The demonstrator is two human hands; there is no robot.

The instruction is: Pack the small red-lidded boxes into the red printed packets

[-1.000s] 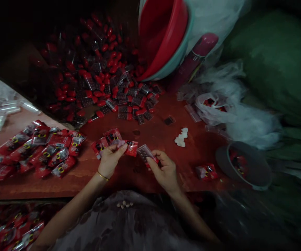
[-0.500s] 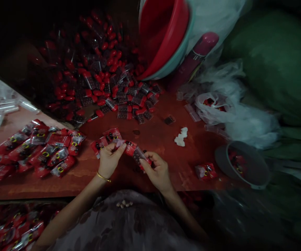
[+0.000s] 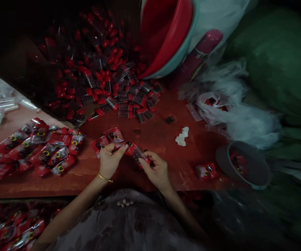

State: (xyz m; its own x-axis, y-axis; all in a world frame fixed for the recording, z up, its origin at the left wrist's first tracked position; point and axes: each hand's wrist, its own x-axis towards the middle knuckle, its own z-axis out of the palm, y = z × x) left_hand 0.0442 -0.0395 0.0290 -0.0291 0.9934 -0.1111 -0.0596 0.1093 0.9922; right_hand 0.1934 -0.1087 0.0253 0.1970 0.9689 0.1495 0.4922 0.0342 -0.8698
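Insertion seems underway nearer than the red basin (image 3: 178, 33): left hand (image 3: 110, 160) pinches printed packet (image 3: 131, 148), right hand (image 3: 156, 172) grips red-ended case (image 3: 139, 155), apparently needing alignment.

A red basin (image 3: 175, 38) nested in a teal basin (image 3: 182, 53) tilts beside a pink-topped flask (image 3: 196, 57).

Red printed packet (image 3: 130, 149), aslant, right end against clear, dark-dotted, red-ended case (image 3: 139, 156).
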